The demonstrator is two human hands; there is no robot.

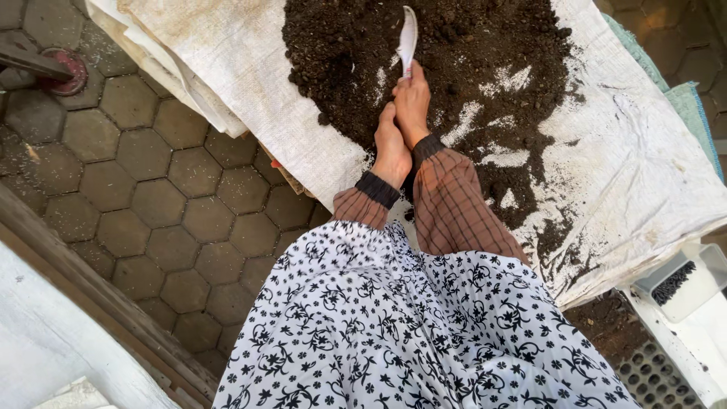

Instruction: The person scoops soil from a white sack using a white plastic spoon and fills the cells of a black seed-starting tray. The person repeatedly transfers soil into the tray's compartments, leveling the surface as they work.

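Gripping a white scoop (407, 38), the right hand (413, 102) closes around its handle, so the handle is hidden and only the blade shows, edge-on above dark soil (454, 53). The left hand (392, 148) presses against the right wrist; whether its fingers curl cannot be told. Soil lies heaped on a white woven sack (644, 174), cut off at twelve o'clock. Hexagonal paving (151, 189) spreads toward nine o'clock; a white tray (685, 284) sits at four o'clock.
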